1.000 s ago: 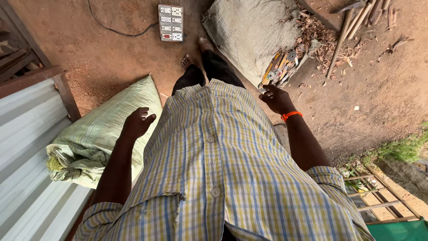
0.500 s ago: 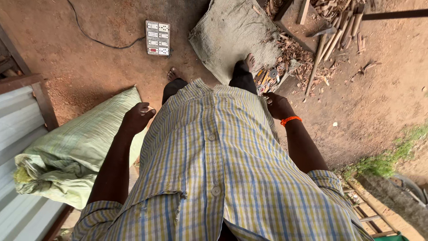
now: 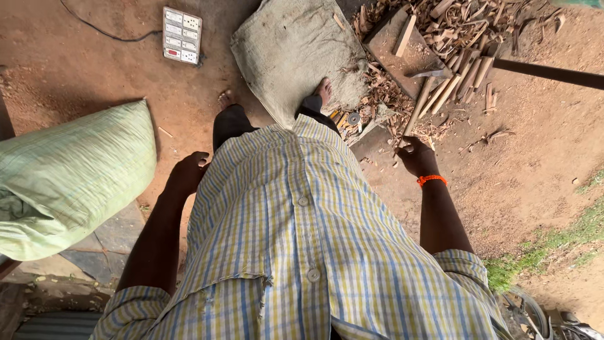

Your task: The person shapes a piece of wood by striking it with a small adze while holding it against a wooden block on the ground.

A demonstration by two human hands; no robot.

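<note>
I look down my own yellow-and-blue checked shirt [image 3: 302,252] at my bare feet on red dirt. My left hand [image 3: 187,173] hangs by my hip with its fingers loosely apart and holds nothing; it is nearest the light green stuffed sack [image 3: 69,176]. My right hand [image 3: 414,154], with an orange band [image 3: 431,180] on the wrist, hangs curled with nothing seen in it. It is just short of a pile of split wood sticks [image 3: 450,82]. My right foot [image 3: 323,91] rests on a flat grey-green sack [image 3: 296,50].
A white switch-and-socket board [image 3: 182,34] with a black cable lies on the dirt at the top left. Wood chips and a plank [image 3: 402,47] spread at the top right, crossed by a dark bar [image 3: 547,72]. Grass [image 3: 566,239] edges the right; a wheel [image 3: 528,311] shows at the bottom right.
I have stepped forward: the grey-green sack and wood pile have come closer, and my right foot now stands on the sack. Both hands still swing empty at my sides.
</note>
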